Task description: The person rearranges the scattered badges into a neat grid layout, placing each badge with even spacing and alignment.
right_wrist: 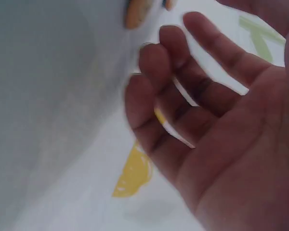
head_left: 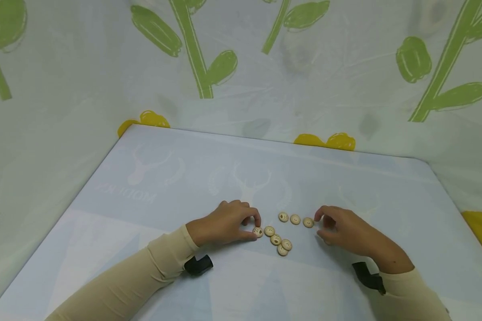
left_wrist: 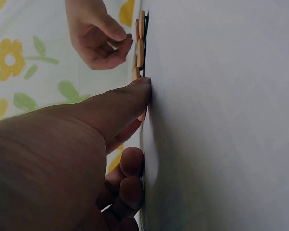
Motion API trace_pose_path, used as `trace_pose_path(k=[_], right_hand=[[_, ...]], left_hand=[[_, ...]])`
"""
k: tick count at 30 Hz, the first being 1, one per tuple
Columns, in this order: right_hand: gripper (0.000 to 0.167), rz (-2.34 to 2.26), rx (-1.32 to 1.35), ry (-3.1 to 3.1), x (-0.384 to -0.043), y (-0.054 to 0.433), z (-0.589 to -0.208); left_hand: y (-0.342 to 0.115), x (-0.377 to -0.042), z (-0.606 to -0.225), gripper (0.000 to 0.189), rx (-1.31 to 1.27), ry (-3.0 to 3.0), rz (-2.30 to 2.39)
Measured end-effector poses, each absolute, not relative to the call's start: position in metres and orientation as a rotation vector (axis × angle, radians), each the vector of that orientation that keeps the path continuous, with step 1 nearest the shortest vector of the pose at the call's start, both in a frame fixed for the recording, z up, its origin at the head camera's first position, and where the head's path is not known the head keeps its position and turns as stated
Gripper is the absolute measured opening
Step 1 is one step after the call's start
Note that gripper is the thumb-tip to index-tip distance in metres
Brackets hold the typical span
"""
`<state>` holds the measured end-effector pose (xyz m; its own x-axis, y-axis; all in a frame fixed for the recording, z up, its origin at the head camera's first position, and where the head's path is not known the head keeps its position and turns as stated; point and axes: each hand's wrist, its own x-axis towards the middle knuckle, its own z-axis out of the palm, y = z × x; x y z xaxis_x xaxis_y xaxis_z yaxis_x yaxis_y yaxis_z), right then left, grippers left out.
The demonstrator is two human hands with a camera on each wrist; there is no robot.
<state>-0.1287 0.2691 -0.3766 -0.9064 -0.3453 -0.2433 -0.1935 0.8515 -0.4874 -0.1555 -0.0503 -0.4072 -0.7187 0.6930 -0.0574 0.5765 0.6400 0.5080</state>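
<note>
The person's left hand (head_left: 226, 223) pinches a pale wooden disc (head_left: 258, 232) with a face marked on it, its index finger and thumb brought narrowly together on the disc's edges. The disc lies on the bench (head_left: 241, 303), at the left end of a bent line of others: a second disc (head_left: 269, 231) just beside it, a third disc (head_left: 276, 240), then an upper disc (head_left: 287, 244) partly overlapping a lower disc (head_left: 282, 250).

Farther from the person lies a row of three discs (head_left: 295, 219). The right hand (head_left: 341, 225) is just beside that row's right end, its fingers loosely bent, thumb and index finger apart, holding nothing; whether the index finger touches the end disc cannot be told.

Beige sleeves (head_left: 164, 258) cover both forearms. Behind the bench hangs a pale cloth (head_left: 241, 67) printed with green stems and yellow flowers.
</note>
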Motion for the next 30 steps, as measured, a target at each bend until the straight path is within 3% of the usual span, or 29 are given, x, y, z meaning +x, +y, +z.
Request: trace_pose_path(k=[4,30], right_hand=[[0.029,-0.624,-0.437,2.690,-0.128,0.278,-0.375],[0.020,-0.621,-0.483,2.590,-0.125,0.290,-0.376]], left_hand=[[-0.050,-0.156,-0.407,0.020,1.035,2.615,0.673],[-0.050,-0.157,-0.407,0.020,1.026,2.598,0.701]])
